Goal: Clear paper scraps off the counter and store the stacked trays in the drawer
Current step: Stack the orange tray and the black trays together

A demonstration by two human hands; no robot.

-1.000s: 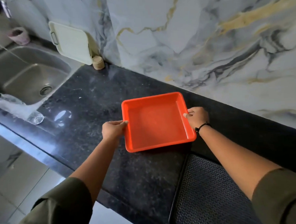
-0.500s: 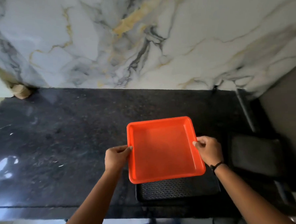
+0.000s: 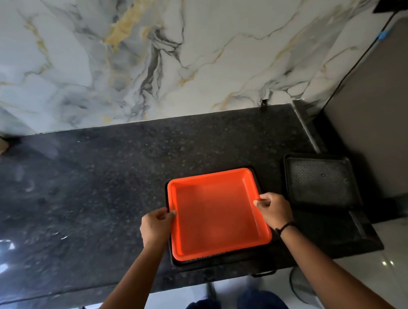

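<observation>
Head view: our left hand [image 3: 157,227] and right hand [image 3: 274,209] each grip a side rim of the orange tray [image 3: 216,212] — it sits over a black tray [image 3: 218,260] near the worktop [image 3: 105,183] front edge. We advise squaring corners and lowering level — another black tray [image 3: 320,183] lies just beside.

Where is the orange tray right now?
Centre-right in the head view: the orange tray sits on a black tray near the counter's front edge, held by both hands.
</observation>
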